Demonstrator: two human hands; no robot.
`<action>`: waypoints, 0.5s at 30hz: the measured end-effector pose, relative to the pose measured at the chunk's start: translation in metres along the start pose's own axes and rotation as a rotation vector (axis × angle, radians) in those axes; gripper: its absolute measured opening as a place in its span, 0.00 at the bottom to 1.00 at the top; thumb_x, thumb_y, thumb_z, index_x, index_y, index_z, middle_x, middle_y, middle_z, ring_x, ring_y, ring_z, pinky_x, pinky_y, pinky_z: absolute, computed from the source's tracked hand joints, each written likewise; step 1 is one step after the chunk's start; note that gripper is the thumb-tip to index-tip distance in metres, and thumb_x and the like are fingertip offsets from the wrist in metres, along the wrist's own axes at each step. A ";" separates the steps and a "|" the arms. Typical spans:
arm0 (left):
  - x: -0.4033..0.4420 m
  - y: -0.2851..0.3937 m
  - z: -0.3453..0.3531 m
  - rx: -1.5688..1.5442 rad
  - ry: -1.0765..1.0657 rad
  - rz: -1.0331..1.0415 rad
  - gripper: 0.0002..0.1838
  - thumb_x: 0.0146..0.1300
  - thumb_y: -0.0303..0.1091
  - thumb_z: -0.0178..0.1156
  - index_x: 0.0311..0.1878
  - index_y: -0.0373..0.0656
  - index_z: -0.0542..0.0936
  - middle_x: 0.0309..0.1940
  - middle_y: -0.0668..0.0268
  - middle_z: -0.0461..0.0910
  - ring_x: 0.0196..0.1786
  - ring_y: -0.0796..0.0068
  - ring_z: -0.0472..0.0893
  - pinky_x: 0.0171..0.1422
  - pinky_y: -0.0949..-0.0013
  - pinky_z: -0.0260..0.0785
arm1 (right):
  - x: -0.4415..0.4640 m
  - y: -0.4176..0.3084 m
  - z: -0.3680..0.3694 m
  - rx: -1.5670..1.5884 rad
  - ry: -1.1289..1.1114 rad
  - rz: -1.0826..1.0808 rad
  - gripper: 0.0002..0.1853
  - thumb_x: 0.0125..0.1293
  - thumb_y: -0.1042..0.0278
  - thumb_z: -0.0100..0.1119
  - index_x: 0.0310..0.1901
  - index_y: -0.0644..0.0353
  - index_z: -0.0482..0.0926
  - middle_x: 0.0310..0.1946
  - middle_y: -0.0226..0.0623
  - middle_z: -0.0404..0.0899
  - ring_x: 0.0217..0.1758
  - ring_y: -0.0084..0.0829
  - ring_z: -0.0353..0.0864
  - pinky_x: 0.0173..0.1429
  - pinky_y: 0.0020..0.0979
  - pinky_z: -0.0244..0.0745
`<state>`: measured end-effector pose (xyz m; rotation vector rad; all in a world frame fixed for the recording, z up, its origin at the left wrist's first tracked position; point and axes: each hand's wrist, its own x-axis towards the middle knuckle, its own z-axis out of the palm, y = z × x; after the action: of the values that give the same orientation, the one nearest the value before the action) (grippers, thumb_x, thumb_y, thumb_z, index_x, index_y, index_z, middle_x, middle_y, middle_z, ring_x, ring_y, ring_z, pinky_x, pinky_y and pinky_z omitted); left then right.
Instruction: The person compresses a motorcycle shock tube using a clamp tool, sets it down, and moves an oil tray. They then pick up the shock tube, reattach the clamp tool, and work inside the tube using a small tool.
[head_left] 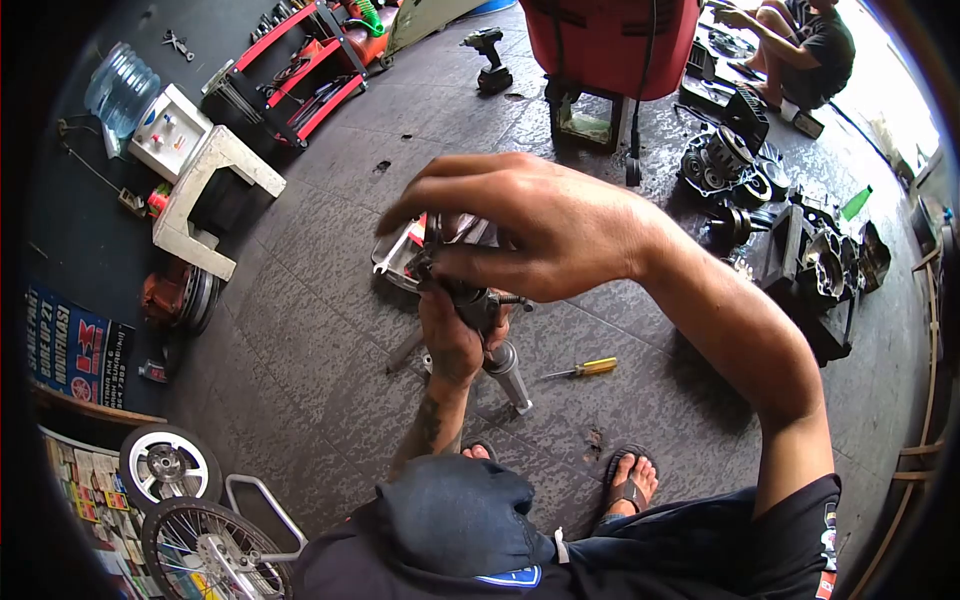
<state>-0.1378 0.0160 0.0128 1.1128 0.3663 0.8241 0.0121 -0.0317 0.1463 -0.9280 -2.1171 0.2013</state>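
Note:
My left hand (455, 338), with a tattooed forearm, is closed around a dark metal part (478, 306) from below. A short threaded bolt (514, 299) sticks out of the part's right side. My right hand (530, 225) arches over the top with its fingers stretched out and apart from the thumb. Its thumb lies close to the part; whether they touch I cannot tell. Below my hands, a silver metal leg (510, 380) slants toward the floor. Behind them is a tray (398, 275) with a wrench (382, 262), partly hidden.
A yellow-handled screwdriver (598, 366) lies on the floor. Engine parts (725, 165) crowd the right, near a crouching person (820, 50). A cordless drill (488, 65), a red tool cart (310, 75) and a water dispenser (170, 135) stand farther back. Wheels (170, 468) sit lower left.

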 end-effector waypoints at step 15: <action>0.002 0.004 -0.003 -0.101 -0.186 0.136 0.34 0.65 0.68 0.35 0.43 0.41 0.69 0.22 0.64 0.72 0.13 0.81 0.66 0.13 0.80 0.55 | 0.004 -0.010 0.001 -0.148 0.022 0.235 0.11 0.61 0.73 0.50 0.43 0.62 0.79 0.36 0.45 0.80 0.43 0.43 0.81 0.47 0.39 0.76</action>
<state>-0.1397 0.0202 0.0154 1.1186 0.0936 0.8418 0.0044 -0.0360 0.1526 -1.2622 -2.0209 0.1542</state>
